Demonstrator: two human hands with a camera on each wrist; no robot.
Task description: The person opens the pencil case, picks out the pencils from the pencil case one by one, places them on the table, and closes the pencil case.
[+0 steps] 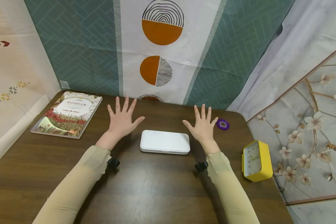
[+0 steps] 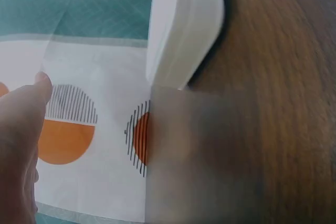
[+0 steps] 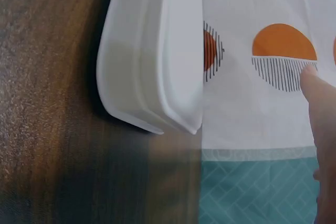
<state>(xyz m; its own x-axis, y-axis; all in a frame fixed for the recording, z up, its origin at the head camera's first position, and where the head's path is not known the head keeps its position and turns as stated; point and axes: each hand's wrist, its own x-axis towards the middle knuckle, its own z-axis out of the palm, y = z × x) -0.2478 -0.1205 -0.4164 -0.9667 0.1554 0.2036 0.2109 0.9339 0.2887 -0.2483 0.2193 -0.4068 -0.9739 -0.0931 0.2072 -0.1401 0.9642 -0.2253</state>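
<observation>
A white case [image 1: 165, 141] with rounded corners lies closed on the brown table, between the two hands. To its left, my left hand [image 1: 122, 119] is held with fingers spread and thumb toward the case, holding nothing. On the other side my right hand [image 1: 203, 126] mirrors it, fingers spread and empty. In the left wrist view the thumb of the left hand [image 2: 21, 129] shows at the left edge, apart from the case [image 2: 194, 24]. The right wrist view has the case's rounded end [image 3: 152, 51] and part of the right hand [image 3: 321, 114] at the right edge.
A picture-covered book [image 1: 70, 115] lies at the table's back left. Just beyond the right little finger is a purple round object [image 1: 222, 124]. A yellow alarm clock [image 1: 257, 161] stands near the right edge. Patterned curtains [image 1: 86, 46] hang behind the table [image 1: 145, 193].
</observation>
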